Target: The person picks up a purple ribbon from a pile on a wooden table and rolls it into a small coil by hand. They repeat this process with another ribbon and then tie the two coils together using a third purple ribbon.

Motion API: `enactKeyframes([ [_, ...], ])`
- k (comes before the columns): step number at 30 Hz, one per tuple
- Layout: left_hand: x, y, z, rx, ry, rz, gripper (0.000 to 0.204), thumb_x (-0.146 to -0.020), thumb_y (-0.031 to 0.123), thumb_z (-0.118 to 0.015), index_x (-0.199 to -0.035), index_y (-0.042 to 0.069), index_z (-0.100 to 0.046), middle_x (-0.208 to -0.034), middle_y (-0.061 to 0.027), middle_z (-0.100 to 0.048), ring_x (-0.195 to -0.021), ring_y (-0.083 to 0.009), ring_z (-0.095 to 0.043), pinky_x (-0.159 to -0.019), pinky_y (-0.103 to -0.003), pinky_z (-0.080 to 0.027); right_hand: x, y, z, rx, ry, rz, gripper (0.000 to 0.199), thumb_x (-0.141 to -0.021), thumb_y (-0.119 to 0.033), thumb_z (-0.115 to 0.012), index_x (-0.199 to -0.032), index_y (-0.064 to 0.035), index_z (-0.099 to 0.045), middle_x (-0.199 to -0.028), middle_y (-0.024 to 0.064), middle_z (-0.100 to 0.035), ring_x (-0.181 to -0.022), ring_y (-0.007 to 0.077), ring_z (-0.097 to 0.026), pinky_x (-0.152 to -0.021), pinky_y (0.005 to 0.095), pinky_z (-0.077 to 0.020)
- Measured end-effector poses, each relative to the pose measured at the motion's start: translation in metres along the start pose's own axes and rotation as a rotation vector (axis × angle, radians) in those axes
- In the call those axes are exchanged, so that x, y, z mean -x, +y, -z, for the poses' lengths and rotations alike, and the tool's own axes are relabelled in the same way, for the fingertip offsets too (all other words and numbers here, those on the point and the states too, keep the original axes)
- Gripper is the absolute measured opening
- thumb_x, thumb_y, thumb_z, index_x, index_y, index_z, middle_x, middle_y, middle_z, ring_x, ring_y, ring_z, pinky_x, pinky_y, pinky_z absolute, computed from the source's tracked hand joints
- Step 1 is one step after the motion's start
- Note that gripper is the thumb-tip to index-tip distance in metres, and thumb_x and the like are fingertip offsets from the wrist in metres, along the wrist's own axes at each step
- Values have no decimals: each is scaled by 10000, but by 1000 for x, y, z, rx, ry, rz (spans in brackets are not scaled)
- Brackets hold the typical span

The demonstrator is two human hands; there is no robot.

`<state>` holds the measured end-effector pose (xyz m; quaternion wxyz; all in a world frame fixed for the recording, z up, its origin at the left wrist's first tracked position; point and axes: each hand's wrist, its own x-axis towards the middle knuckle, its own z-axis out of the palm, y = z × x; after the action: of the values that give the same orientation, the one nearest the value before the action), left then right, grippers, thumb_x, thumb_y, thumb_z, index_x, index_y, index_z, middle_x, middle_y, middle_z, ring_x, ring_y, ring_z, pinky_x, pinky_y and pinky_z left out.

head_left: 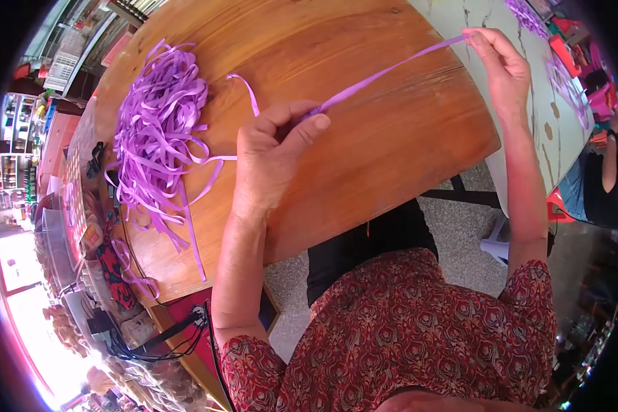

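A narrow purple ribbon (378,77) is stretched taut between my hands above the wooden table. My left hand (275,141) is closed on it, thumb against the curled fingers, with a bunched bit of ribbon at the grip. Up and to the right, my right hand (502,65) pinches the ribbon's other stretch between thumb and fingers. A loose ribbon end (246,93) curls up behind my left hand. To the left lies a big tangled heap of purple ribbon (159,123); one strand runs from it toward my left wrist.
The wooden table (364,165) has a curved edge on my side. A white marbled table (542,117) adjoins at the right, with more purple ribbon (570,89) on it. Another person (597,178) sits beyond. Black cables (178,336) hang by the table's left corner.
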<state>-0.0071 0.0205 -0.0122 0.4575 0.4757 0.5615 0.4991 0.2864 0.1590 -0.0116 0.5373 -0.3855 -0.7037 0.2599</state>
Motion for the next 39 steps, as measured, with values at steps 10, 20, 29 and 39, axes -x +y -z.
enactKeyframes([
  [10,16,-3,-6,89,26,-11,130,-832,73,-668,-945,7,-673,-821,19,-638,-747,-38,-530,-661,-177,-423,1,-59,-57,561,-188,620,411,-725,-91,-695,-1130,-69,-621,-1177,84,-575,-1037,263,-546,-867,342,-436],
  [20,25,1,0,193,-110,-138,69,-865,66,-623,-884,8,-655,-763,27,-593,-682,-47,-494,-618,-198,-399,32,-89,-97,140,-497,808,306,-623,-133,-763,-904,-50,-673,-849,32,-617,-767,197,-575,-677,309,-404],
  [29,35,3,48,-473,64,-494,109,-728,-51,-635,-814,4,-674,-724,-67,-622,-652,-127,-551,-620,-265,-434,16,-60,-31,459,-428,745,166,-709,-38,-691,-850,-13,-607,-798,85,-572,-743,246,-548,-655,349,-433],
  [39,65,-3,117,-612,316,-382,78,-786,-18,-631,-856,1,-660,-696,-34,-576,-662,-94,-514,-615,-230,-405,6,12,74,718,-287,459,113,-809,19,-595,-916,-9,-575,-889,104,-596,-879,258,-569,-771,324,-448],
])
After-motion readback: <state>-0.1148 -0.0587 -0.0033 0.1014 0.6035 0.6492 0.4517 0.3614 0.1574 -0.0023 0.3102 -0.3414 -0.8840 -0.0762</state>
